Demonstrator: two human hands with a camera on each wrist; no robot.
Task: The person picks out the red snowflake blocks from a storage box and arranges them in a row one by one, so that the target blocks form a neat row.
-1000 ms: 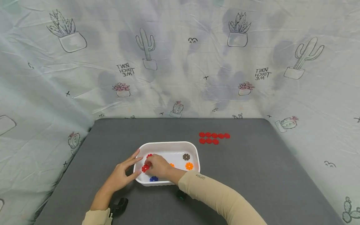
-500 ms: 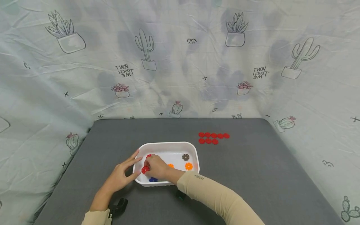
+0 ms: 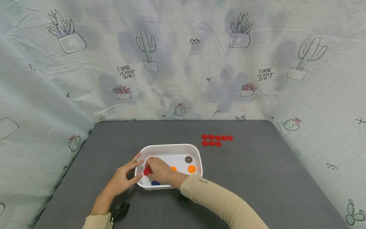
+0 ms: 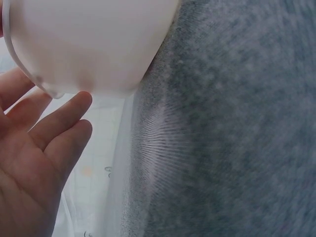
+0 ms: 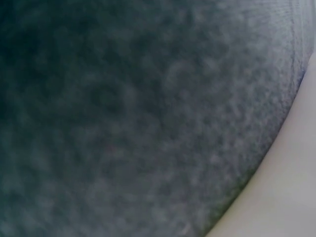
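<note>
- The red flower-shaped piece (image 3: 147, 171) sits at the fingertips of the right hand (image 3: 159, 169), inside the white tub (image 3: 171, 147) close to its left wall.
- The right hand's fingers curl down over that piece and seem to pinch it; the head view is too small to show exactly which fingertips meet it.
- A second red piece (image 3: 151, 158) peeks out just beyond the right knuckles, partly hidden by them.
- A blue piece (image 3: 155, 183) lies just under the right hand, toward the person; an orange piece (image 3: 173, 168) shows just past the back of the hand, away from the fingertips.
- Further from the fingers, near the tub's right wall, lie another orange piece (image 3: 191, 169) and a brown piece (image 3: 188, 159).
- The left hand (image 3: 123, 179) rests against the tub's left outer wall, fingers straight and slightly spread, thumb near the rim.
- In the left wrist view the left fingers (image 4: 58, 118) touch the tub's underside edge, relaxed, holding nothing.
- Two rows of red pieces (image 3: 216, 140) lie on the grey mat (image 3: 257, 178), well apart from both hands, beyond the tub to the right.
- The right wrist view shows only blurred mat and a pale edge.
</note>
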